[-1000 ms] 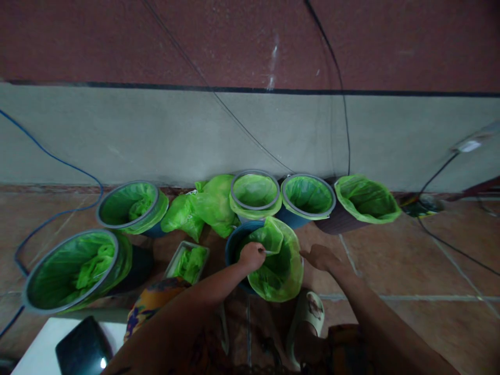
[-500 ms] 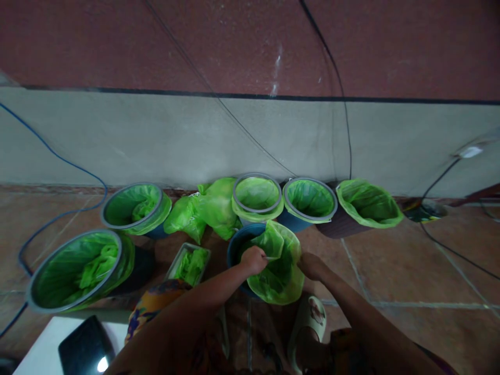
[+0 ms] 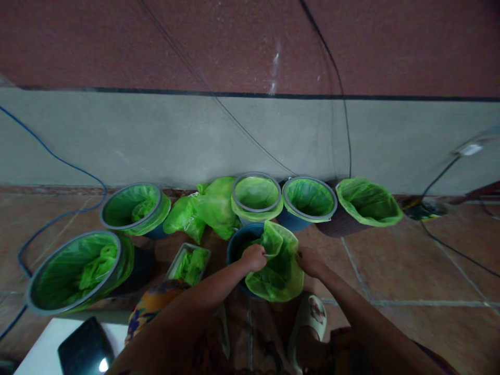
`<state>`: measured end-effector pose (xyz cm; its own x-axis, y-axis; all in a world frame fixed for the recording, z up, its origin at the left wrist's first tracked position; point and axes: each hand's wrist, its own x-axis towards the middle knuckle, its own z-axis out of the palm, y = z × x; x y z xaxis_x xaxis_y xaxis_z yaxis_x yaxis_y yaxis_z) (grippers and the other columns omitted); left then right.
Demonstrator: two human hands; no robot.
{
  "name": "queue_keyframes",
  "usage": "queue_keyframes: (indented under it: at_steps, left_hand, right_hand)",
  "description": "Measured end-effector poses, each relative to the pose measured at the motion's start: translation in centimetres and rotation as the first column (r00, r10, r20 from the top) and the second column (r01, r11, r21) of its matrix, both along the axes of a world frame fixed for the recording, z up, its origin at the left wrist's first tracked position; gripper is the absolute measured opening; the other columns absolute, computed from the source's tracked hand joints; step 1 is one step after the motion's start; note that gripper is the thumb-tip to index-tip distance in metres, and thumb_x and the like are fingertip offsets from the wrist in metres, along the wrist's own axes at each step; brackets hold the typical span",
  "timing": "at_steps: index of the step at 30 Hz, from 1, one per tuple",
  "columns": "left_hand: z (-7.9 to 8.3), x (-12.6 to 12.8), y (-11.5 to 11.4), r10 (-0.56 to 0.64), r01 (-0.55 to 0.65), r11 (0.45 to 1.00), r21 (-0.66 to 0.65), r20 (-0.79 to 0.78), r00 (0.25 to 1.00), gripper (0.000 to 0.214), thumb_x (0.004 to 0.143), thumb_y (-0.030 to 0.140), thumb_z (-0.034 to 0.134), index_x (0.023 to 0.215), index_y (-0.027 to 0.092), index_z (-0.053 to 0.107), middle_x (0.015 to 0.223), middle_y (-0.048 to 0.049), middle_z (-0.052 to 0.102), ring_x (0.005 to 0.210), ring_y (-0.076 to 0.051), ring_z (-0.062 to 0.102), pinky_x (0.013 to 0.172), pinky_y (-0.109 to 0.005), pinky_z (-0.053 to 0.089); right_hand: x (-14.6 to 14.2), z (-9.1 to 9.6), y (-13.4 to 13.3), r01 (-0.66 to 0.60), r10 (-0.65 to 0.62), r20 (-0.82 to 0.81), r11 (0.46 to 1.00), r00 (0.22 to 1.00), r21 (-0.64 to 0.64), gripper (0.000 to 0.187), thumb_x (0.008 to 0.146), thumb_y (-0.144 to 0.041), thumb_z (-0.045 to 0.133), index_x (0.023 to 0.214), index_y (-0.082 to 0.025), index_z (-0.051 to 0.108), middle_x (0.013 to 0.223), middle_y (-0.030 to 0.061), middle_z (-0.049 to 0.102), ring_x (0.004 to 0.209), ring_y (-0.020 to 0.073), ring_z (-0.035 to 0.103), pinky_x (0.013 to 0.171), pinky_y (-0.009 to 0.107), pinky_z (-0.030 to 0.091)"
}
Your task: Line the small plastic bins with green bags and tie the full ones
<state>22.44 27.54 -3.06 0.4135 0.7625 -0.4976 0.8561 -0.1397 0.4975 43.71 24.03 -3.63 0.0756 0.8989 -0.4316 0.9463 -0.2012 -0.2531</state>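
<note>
Between my feet and the wall stands a dark blue bin [image 3: 234, 244], with a green bin liner [image 3: 283, 284] draped over its right side. My left hand [image 3: 254, 258] is closed on the liner's edge over the middle of the bin. On the right, my right hand [image 3: 310, 260] grips the outer edge of the same liner, fingers curled round it. The liner's mouth hangs partly spread between both hands. The bin's left rim is bare.
Lined bins stand along the wall: a white one [image 3: 250, 222], a blue one [image 3: 291, 221] and a brown one [image 3: 339, 223]. Tied green bags [image 3: 219, 205] lie beside them. Two lined bins [image 3: 144, 260] stand left, near a tray [image 3: 180, 256] of folded liners. Cables [image 3: 461, 252] cross the floor.
The liner's right edge has shifted slightly to the left and its folds have changed a little. Both hands keep their hold, nearly in place.
</note>
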Motion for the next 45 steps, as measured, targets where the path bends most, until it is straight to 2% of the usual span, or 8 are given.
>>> queue_keyframes:
  at_steps: [7, 20, 30, 34, 37, 40, 42, 45]
  left_hand:
    - [0.6, -0.2, 0.2, -0.032, 0.030, 0.998, 0.053, 0.044, 0.999, 0.027, 0.089, 0.026, 0.051, 0.094, 0.018, 0.077, 0.094, -0.0055, 0.075, 0.091, -0.018, 0.067, 0.081, -0.024, 0.049]
    - [1.9, -0.4, 1.4, 0.120, -0.135, 0.989, 0.061, 0.199, 0.973, 0.022, 0.083, 0.027, 0.058, 0.083, 0.017, 0.078, 0.077, -0.0029, 0.074, 0.074, -0.015, 0.065, 0.068, -0.023, 0.044]
    - [3.6, 0.0, 2.4, 0.142, -0.173, 0.975, 0.141, 0.211, 0.967, 0.037, 0.088, 0.036, 0.051, 0.064, 0.015, 0.070, 0.060, -0.0023, 0.063, 0.064, -0.014, 0.058, 0.063, -0.024, 0.039]
    - [4.8, 0.0, 3.2, 0.128, -0.189, 0.980, 0.067, 0.518, 0.846, 0.032, 0.086, 0.037, 0.057, 0.068, 0.014, 0.070, 0.073, -0.0021, 0.068, 0.077, -0.014, 0.061, 0.074, -0.024, 0.045]
    - [6.6, -0.1, 3.6, 0.146, -0.176, 0.983, -0.042, 0.765, 0.628, 0.024, 0.082, 0.037, 0.064, 0.083, 0.014, 0.073, 0.108, -0.0062, 0.070, 0.105, -0.019, 0.061, 0.094, -0.028, 0.045]
    - [8.8, -0.2, 3.6, 0.207, -0.073, 0.978, -0.195, 0.872, 0.444, 0.039, 0.084, 0.044, 0.064, 0.108, 0.014, 0.071, 0.118, -0.0099, 0.068, 0.111, -0.023, 0.060, 0.098, -0.035, 0.046]
    - [9.9, -0.3, 3.4, 0.187, 0.010, 0.978, -0.207, 0.901, 0.391, 0.049, 0.085, 0.045, 0.062, 0.125, 0.015, 0.063, 0.115, -0.0106, 0.068, 0.108, -0.023, 0.062, 0.096, -0.037, 0.047]
    - [10.6, -0.4, 3.2, 0.045, 0.095, 0.990, -0.100, 0.883, 0.466, 0.063, 0.083, 0.036, 0.064, 0.141, 0.018, 0.047, 0.102, -0.0067, 0.068, 0.092, -0.017, 0.063, 0.087, -0.032, 0.049]
  right_hand:
    - [-0.3, 0.8, 0.1, -0.017, 0.018, 0.035, 0.999, 0.999, -0.036, 0.025, 0.087, -0.022, 0.051, 0.076, -0.015, 0.072, 0.083, 0.0105, 0.072, 0.079, 0.0194, 0.066, 0.063, 0.025, 0.040]
    - [-0.5, 2.5, 0.4, 0.000, -0.002, 0.042, 0.999, 0.999, 0.042, 0.023, 0.086, -0.030, 0.054, 0.080, -0.017, 0.073, 0.084, 0.0105, 0.072, 0.075, 0.0191, 0.063, 0.058, 0.027, 0.033]
    - [-1.6, 3.9, 0.4, 0.012, 0.020, -0.191, 0.987, 0.981, 0.163, 0.023, 0.088, -0.031, 0.053, 0.081, -0.020, 0.071, 0.084, 0.0057, 0.072, 0.077, 0.0164, 0.064, 0.069, 0.024, 0.040]
    - [-2.4, 5.2, 0.7, 0.179, -0.004, -0.584, 0.954, 0.812, 0.241, 0.026, 0.083, -0.042, 0.058, 0.079, -0.020, 0.071, 0.088, 0.0051, 0.072, 0.079, 0.0173, 0.064, 0.075, 0.027, 0.047]
    - [-3.0, 7.9, 1.0, 0.320, 0.026, -0.869, 0.924, 0.494, 0.210, 0.028, 0.077, -0.048, 0.066, 0.081, -0.021, 0.071, 0.099, 0.0055, 0.073, 0.093, 0.0201, 0.065, 0.087, 0.033, 0.049]
    - [-2.8, 11.2, 1.2, 0.351, 0.074, -0.969, 0.923, 0.237, 0.156, 0.029, 0.079, -0.051, 0.067, 0.092, -0.025, 0.072, 0.119, 0.0050, 0.069, 0.108, 0.0220, 0.063, 0.096, 0.039, 0.048]
    - [-2.5, 12.6, 1.5, 0.347, 0.102, -0.971, 0.922, 0.216, 0.174, 0.033, 0.082, -0.054, 0.064, 0.098, -0.026, 0.072, 0.123, 0.0054, 0.067, 0.111, 0.0226, 0.062, 0.096, 0.041, 0.048]
    - [-2.4, 13.0, 2.1, 0.345, 0.161, -0.940, 0.900, 0.300, 0.265, 0.033, 0.081, -0.053, 0.066, 0.099, -0.026, 0.073, 0.117, 0.0056, 0.069, 0.112, 0.0220, 0.061, 0.099, 0.041, 0.047]
